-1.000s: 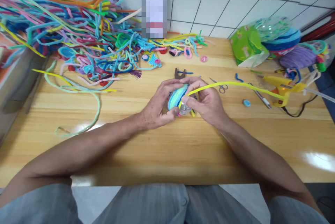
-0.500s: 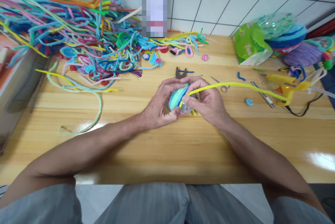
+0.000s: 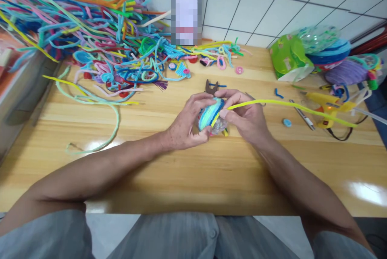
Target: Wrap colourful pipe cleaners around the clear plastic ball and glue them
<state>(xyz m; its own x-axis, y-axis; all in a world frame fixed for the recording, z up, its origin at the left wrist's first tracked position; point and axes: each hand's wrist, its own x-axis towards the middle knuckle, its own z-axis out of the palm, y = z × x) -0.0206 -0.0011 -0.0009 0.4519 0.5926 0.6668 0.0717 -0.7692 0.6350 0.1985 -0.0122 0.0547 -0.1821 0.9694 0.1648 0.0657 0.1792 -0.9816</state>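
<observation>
My left hand (image 3: 190, 124) is closed around a small rounded piece (image 3: 209, 114) covered in rows of light green, light blue and dark blue pipe cleaner. Its lower right part is bare clear plastic (image 3: 219, 125). Between thumb and fingers, my right hand (image 3: 246, 115) pinches a long yellow pipe cleaner (image 3: 281, 103) at the piece's edge. One end of the yellow strand lies along the dark blue row; the other stretches far to the right, over the glue gun. Brown-handled pliers (image 3: 211, 86) lie just beyond my hands.
Many coloured pipe cleaners (image 3: 99, 29) are heaped at the back left. A phone-like blurred panel (image 3: 186, 9) leans on the tiled wall. To the right are a yellow glue gun (image 3: 328, 105), a cutter knife (image 3: 302, 114), a blue cap (image 3: 287, 122) and a green tissue pack (image 3: 290, 57).
The view has shifted slightly. My right hand has slid a little outward along the yellow pipe cleaner, and more of the yellow strand now shows along the piece's edge.
</observation>
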